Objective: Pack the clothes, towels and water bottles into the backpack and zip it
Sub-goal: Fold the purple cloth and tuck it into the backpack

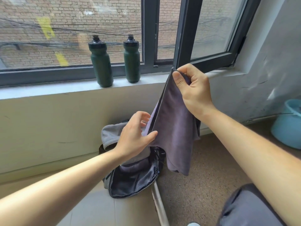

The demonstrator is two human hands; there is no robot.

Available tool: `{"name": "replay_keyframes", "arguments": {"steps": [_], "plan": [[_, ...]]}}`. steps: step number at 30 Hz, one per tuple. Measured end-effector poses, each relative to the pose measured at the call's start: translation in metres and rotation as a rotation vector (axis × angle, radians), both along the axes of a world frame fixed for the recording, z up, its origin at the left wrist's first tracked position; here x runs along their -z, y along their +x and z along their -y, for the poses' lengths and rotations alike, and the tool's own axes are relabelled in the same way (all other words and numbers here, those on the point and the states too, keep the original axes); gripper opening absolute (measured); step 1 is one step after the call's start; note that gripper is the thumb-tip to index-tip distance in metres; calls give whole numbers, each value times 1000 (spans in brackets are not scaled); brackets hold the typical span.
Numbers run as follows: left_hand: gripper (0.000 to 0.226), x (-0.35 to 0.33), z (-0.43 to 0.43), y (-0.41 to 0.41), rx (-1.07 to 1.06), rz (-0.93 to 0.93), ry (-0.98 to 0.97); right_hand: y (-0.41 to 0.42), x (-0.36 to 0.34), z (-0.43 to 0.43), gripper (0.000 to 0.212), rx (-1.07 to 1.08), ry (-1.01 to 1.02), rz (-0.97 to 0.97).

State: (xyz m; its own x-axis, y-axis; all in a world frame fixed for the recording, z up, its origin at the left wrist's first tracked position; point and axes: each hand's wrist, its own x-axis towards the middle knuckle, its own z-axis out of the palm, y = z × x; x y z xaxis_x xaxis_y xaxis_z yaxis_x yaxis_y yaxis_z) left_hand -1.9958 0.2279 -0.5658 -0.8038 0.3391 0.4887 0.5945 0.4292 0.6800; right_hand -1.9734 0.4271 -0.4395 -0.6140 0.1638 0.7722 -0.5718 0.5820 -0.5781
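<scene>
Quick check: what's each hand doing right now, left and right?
Left hand: open, thumb touching the towel edge, no clear grip.
Right hand: closed, fingers pinching the towel's top corner, holding it up.

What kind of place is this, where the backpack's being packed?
Probably a plain room in a flat or dorm: a painted windowsill holding two green bottles, a brick wall strung with cables outside the window, and a blue plastic basin on the speckled floor.
</scene>
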Motion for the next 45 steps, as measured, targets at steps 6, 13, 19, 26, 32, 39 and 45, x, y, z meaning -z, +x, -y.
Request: {"name": "replay_keyframes", "arguments": {"steps": [6,13,19,26,32,39,45], "plan": [[44,5,1,-11,-22,-65,-146,2,-2,1,16,-13,7,-17],[15,22,11,-11,11,-352,-288,6,-5,0,11,-27,13,-34],[17,29,3,-10,-124,-373,-418,6,-5,-1,14,-6,10,-29],[44,36,17,-21,-29,-156,-472,5,-5,-10,15,47,-19,-26],[48,31,35,-29,42,-95,-377,1,-2,-21,16,119,-45,-11],[9,-15,57,-29,-99,288,211,-19,18,-57,22,312,-238,96],[20,-57,71,-33,-218,258,569,-33,32,-68,21,256,-338,354]]}}
